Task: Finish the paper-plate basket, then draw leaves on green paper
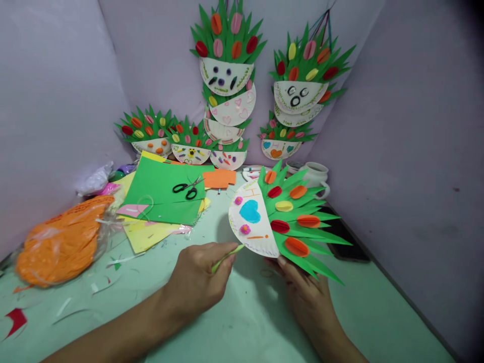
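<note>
My left hand (204,272) pinches a slim light-green pen (227,257), its tip at the lower rim of a half paper plate (259,233). On the white plate are orange letters, a blue heart (250,211) and two pink flowers. Green paper leaves (317,237) fan out to the right from the plate's straight edge, carrying orange, red and yellow paper blooms. My right hand (308,292) grips this paper-plate craft from below at its lower edge, fingers partly hidden behind it. The craft is tilted on its side above the table.
Black scissors (188,188) lie on green paper sheets (166,201). An orange bag (64,242) and paper scraps are at left. A white mug (315,176) and a dark phone (350,244) stand and lie at right. Finished-looking crafts (227,75) hang on the wall.
</note>
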Available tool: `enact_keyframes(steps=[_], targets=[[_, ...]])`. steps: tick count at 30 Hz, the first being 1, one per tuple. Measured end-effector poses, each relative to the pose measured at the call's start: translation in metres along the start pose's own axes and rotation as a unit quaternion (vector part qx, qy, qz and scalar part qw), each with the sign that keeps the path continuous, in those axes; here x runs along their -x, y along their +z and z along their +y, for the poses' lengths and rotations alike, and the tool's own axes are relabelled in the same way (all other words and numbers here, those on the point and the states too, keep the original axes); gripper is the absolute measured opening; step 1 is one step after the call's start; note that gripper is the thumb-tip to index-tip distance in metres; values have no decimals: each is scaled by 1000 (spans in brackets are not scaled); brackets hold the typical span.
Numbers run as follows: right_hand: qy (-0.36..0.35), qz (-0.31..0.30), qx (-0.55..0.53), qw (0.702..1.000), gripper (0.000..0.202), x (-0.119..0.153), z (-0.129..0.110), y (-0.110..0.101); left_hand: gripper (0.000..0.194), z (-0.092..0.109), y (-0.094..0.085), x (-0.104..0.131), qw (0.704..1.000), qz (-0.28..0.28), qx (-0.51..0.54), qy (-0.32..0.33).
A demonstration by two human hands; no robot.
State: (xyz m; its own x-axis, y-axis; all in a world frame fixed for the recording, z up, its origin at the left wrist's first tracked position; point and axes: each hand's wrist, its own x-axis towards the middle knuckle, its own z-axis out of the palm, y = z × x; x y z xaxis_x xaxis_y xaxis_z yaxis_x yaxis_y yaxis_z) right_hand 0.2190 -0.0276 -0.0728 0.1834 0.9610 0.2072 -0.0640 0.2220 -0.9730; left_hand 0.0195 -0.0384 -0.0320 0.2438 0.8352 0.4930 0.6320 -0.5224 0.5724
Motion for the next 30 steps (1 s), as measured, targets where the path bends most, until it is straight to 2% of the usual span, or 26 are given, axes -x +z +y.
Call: enact_keyframes(steps=[5,12,16,22,30], targets=[[-11,1,12,1000,9,0,-1,2,24,1,0,-1,1000,-5,8,-1],[13,-18,-14,1000,16,1,3,-1,24,1,0,-1,1000,-19,16,-7],[26,-24,-37,999,13,1,8,-3,24,1,0,-1,1000,-21,10,-7],[59,-29,-90,994,34,1,0,4,23,1,1,-1,1000,-8,6,5],[67,-16,-67,995,35,1,-2,2,23,2,0,-2,1000,1,0,14]])
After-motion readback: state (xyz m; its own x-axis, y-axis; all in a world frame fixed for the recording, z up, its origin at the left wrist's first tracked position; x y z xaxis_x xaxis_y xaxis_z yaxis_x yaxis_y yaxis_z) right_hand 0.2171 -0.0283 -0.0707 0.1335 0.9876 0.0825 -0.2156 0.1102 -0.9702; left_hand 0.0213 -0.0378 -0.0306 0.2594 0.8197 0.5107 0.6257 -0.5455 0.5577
